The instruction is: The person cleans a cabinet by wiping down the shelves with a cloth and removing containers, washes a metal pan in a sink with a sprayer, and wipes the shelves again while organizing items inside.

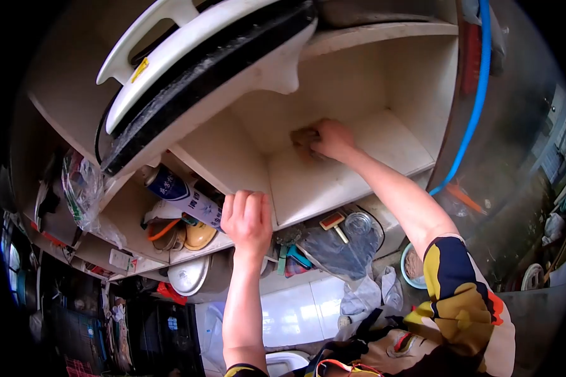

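My right hand (333,141) reaches into a cream cabinet compartment (358,182), closed on a brown cloth (305,136) pressed to the inner surface. The cloth is crumpled and partly hidden by my fingers. At the front edge of the compartment divider, my left hand (248,220) is closed, fingers curled. What they grip, if anything, is hidden. Right beside that hand is a blue and white spray can (185,200), its lower end meeting my knuckles in view.
A white appliance-like piece with a handle (170,69) juts out above. A blue hose (475,113) runs down the right. Below lie a red-and-white brush (334,225), a grey plastic bag (343,251), a lidded white pot (188,274) and a bowl (414,267).
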Motion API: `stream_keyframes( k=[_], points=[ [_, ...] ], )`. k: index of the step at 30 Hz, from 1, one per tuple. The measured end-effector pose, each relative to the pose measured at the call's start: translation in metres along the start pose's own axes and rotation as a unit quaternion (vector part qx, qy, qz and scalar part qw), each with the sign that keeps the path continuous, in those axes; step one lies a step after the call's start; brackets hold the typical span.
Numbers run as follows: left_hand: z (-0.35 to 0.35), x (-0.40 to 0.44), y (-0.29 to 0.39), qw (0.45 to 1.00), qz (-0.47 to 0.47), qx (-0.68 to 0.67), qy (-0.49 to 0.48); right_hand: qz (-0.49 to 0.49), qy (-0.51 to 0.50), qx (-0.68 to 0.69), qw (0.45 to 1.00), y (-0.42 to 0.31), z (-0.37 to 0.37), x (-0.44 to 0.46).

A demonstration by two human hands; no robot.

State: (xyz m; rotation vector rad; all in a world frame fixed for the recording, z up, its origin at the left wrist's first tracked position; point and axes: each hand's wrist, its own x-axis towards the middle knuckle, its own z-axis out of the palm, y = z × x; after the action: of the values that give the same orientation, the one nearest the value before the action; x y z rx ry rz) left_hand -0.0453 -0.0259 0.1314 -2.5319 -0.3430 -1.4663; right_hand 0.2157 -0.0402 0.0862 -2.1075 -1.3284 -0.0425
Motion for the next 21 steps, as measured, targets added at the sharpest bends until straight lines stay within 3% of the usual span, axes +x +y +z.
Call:
stream_keyframes(
  k=[2,5,7,11,13,16,18,20,21],
  points=[
    [0.007,0.012,-0.010,0.996,0.078,0.033,0.007,-0.111,0.224,0.045,0.967,-0.033,-0.002,0.021],
    [0.014,0.016,-0.016,0.990,0.135,0.044,-0.008,-0.189,0.305,-0.006,0.933,-0.067,-0.001,0.066],
    [0.018,0.016,-0.019,0.990,0.133,0.029,-0.025,-0.147,0.301,0.062,0.940,-0.087,0.006,0.086],
    [0.029,0.013,-0.034,0.989,0.138,0.039,-0.022,-0.295,0.338,-0.054,0.892,-0.054,0.110,0.107],
    [0.036,0.010,-0.038,0.987,0.152,0.057,-0.006,-0.319,0.278,-0.073,0.903,-0.028,0.145,0.099],
    [0.036,0.009,-0.042,0.984,0.167,0.069,-0.004,-0.347,0.205,-0.145,0.904,-0.021,0.142,0.084],
    [0.034,0.006,-0.042,0.983,0.172,0.066,-0.007,-0.307,0.092,-0.182,0.930,-0.031,0.118,0.079],
    [0.038,0.010,-0.044,0.981,0.180,0.070,0.008,-0.359,0.218,-0.144,0.896,-0.027,0.098,0.099],
    [0.037,0.008,-0.043,0.981,0.178,0.070,0.011,-0.313,0.315,-0.135,0.886,-0.044,0.066,0.097]
  ],
)
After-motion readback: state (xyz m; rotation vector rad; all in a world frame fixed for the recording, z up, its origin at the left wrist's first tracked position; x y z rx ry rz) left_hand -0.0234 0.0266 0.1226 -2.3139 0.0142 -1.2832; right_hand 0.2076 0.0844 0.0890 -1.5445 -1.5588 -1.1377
